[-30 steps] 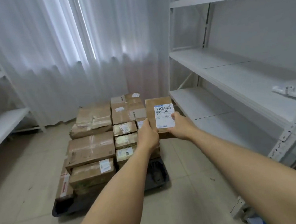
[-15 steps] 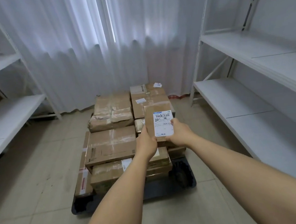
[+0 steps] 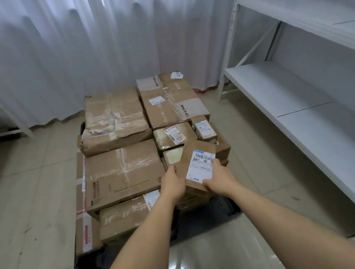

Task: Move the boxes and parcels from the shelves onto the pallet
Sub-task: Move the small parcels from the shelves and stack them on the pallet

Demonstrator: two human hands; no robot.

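both hands (image 3: 198, 179) gripping 1 small box (image 3: 198, 165) by its sides | tilted over stacked boxes (image 3: 121, 172) on pallet (image 3: 202, 225)

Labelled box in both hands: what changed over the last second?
The labelled box came down from chest height to the stack's front right corner on the pallet, tilting as it dropped. The left hand and right hand still grip its near edge. The stacked boxes have not shifted.

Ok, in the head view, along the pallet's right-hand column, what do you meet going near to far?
Small brown cardboard parcel with a white label, gripped by left hand and right hand → taped parcel with a striped label → large brown TP-LINK cardboard box → white curtain.
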